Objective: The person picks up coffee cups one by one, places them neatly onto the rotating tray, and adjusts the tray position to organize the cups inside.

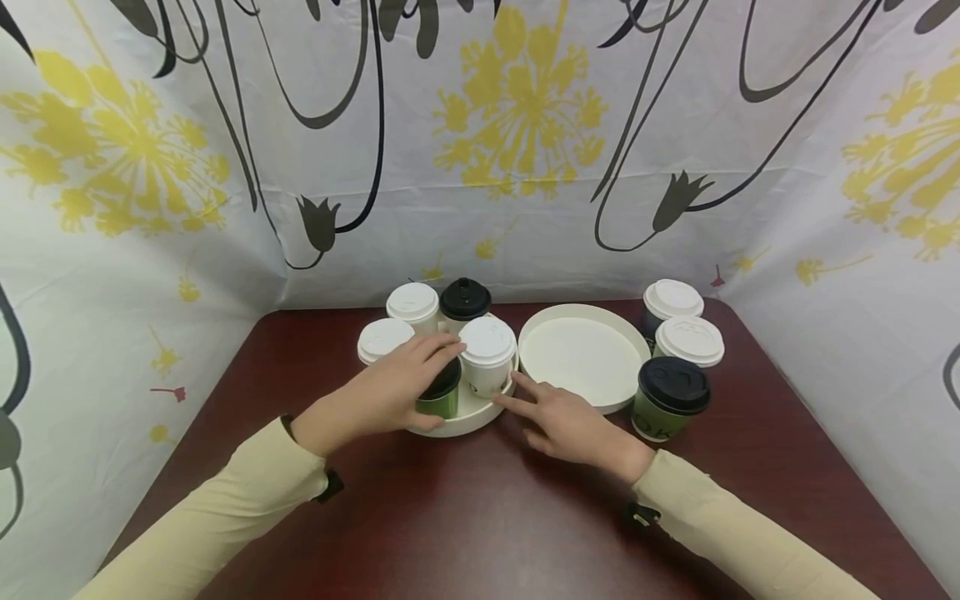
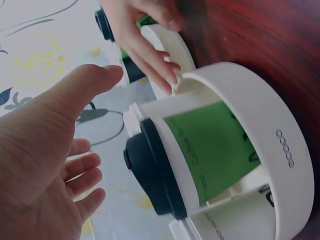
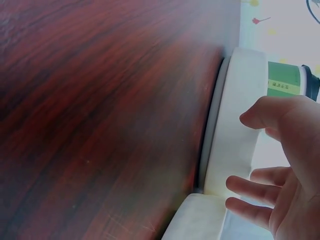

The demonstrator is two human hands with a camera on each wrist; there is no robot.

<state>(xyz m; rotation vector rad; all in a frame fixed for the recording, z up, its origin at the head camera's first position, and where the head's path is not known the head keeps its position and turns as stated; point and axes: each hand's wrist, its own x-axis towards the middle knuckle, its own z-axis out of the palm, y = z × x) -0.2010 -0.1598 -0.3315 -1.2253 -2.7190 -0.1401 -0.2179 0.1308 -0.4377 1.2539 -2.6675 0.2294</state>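
My left hand [image 1: 393, 383] reaches over a round white tray [image 1: 459, 428] that carries several lidded paper cups. Beneath it, partly hidden, stands a green-sleeved cup [image 1: 440, 402] with a black lid [image 2: 155, 170]. In the left wrist view the thumb and fingers [image 2: 82, 165] are spread, with a gap between them and that lid. A white-lidded cup [image 1: 487, 357] stands by the left fingertips, at the tray's right side. My right hand [image 1: 566, 421] has its index and middle fingers stretched toward this tray's right rim; whether they touch it I cannot tell.
A second round white tray [image 1: 581, 358] adjoins the first on the right. Beyond it stand two white-lidded cups [image 1: 690, 340] and a green-sleeved cup [image 1: 667, 400] with a black lid. Patterned cloth [image 1: 465, 225] walls the dark red table [image 1: 465, 508] at the back and sides.
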